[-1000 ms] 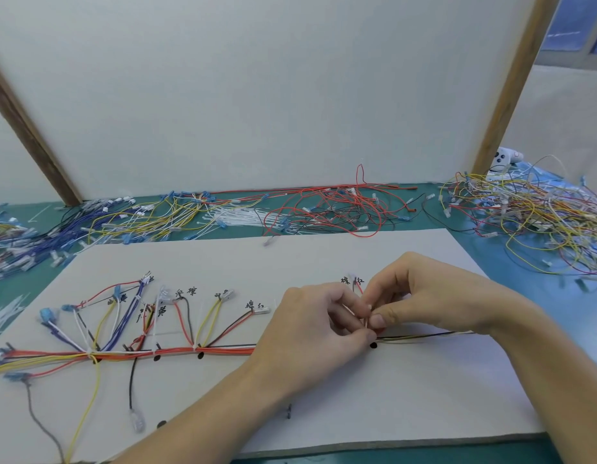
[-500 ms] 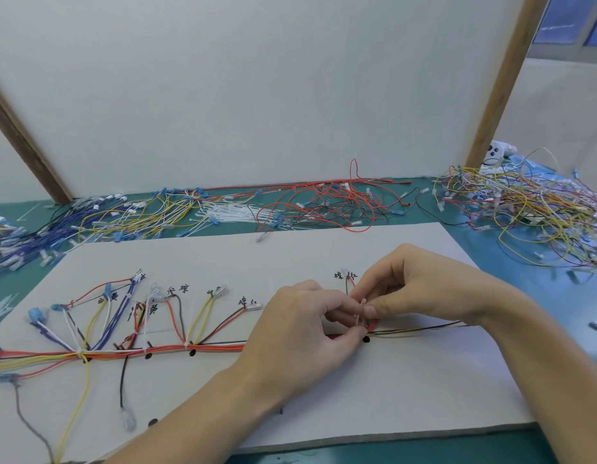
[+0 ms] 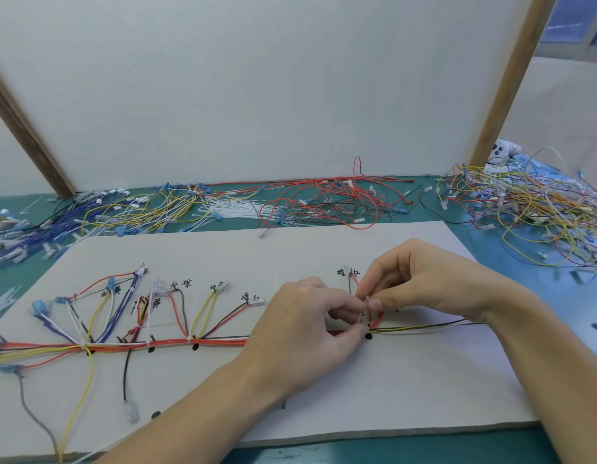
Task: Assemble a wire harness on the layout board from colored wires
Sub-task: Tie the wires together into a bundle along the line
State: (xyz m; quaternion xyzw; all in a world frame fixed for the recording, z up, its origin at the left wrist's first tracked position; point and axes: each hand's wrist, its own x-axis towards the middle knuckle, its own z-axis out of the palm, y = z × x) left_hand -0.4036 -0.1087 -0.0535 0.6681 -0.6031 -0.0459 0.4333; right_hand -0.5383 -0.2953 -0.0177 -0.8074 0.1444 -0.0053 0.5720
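on the white layout board i see my two hands meeting over the harness trunk: left hand and right hand both pinch one small white cable tie. six handwritten labels sit by the branches, too blurred to read.

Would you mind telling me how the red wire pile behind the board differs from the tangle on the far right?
The red wire pile is nearly all red with some black; the right tangle is mainly yellow mixed with red and white. The red pile lies on green mat, the tangle on blue. Both are loose and off the layout board.
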